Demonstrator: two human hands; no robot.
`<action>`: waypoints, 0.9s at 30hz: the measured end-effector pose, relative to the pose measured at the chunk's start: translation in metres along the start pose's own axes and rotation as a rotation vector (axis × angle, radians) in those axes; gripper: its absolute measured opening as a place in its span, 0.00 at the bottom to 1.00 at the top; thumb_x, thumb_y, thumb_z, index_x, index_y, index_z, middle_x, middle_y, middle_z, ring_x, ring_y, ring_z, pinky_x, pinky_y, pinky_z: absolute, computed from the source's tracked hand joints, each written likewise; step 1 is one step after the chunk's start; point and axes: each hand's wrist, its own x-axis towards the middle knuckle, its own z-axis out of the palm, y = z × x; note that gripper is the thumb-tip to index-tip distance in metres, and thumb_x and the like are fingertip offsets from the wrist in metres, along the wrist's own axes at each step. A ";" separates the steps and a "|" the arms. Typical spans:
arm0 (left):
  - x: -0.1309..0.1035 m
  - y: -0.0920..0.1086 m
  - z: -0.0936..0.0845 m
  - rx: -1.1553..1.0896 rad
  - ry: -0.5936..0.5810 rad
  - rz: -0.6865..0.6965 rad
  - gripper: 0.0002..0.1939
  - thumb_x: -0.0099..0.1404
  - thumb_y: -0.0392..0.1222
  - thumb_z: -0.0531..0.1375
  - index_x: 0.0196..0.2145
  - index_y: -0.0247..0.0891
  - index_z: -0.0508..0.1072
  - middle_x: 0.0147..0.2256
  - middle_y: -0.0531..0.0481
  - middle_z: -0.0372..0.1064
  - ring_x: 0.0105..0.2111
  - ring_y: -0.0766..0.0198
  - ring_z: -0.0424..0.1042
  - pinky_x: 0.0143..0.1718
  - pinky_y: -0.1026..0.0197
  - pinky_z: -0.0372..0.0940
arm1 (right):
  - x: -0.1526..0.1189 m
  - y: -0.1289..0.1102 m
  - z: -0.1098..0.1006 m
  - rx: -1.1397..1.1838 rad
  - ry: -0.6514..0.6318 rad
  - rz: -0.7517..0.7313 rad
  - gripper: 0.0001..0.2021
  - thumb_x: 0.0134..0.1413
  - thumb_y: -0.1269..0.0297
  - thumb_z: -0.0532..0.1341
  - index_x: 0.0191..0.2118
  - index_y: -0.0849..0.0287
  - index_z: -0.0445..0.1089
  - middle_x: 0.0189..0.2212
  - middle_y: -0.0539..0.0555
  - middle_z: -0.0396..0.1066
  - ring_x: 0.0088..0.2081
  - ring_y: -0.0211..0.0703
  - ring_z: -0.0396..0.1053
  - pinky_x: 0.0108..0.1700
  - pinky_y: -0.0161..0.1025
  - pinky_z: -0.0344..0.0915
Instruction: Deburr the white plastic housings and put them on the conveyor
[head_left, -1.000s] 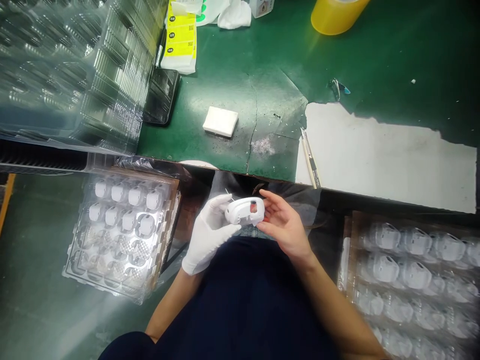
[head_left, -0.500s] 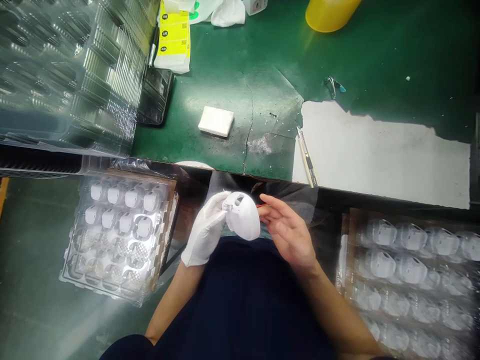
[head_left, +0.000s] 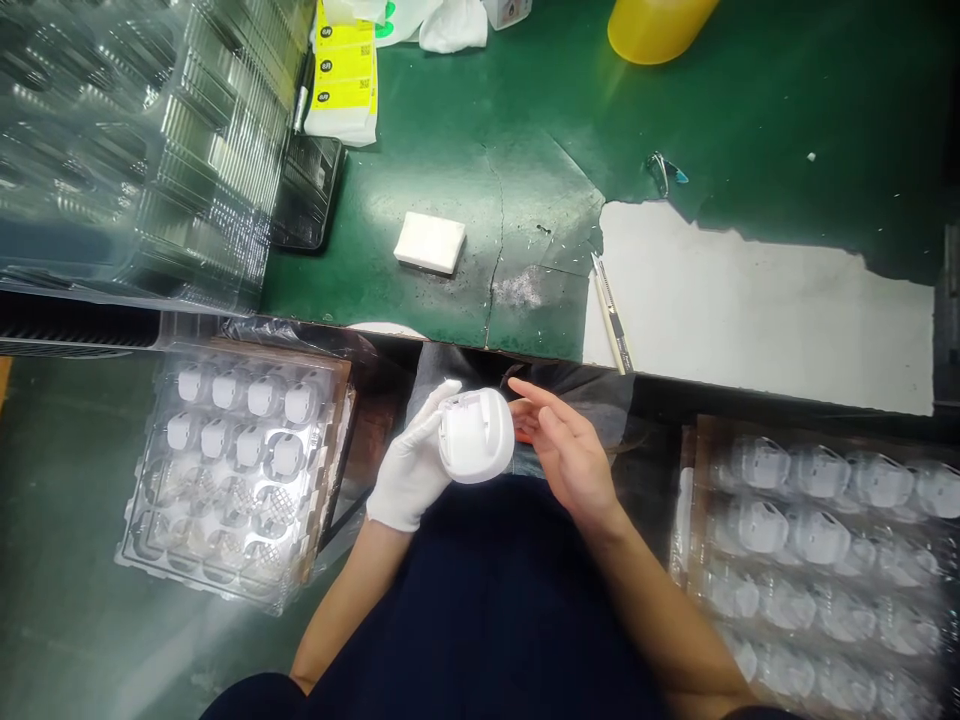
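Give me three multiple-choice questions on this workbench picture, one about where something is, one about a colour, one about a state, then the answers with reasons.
1. Where does the small white block lie?
A. on the green mat
B. in the left tray
C. in the person's lap

2. What colour is the container at the top edge?
A. red
B. yellow
C. blue

3. How is the white housing held?
A. lying in a tray
B. resting on the mat
C. gripped in the gloved left hand

Answers:
1 A, the block sits on the green mat, clear of the trays.
2 B, its body is plainly yellow.
3 C, gloved fingers wrap it, while the bare right hand is open beside it.
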 end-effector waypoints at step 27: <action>-0.011 0.003 0.019 -0.132 0.088 -0.014 0.12 0.72 0.33 0.64 0.50 0.39 0.83 0.44 0.48 0.83 0.34 0.68 0.81 0.33 0.72 0.77 | 0.005 0.009 0.000 -0.063 0.038 0.069 0.24 0.65 0.37 0.67 0.46 0.54 0.84 0.43 0.57 0.85 0.47 0.54 0.81 0.46 0.43 0.76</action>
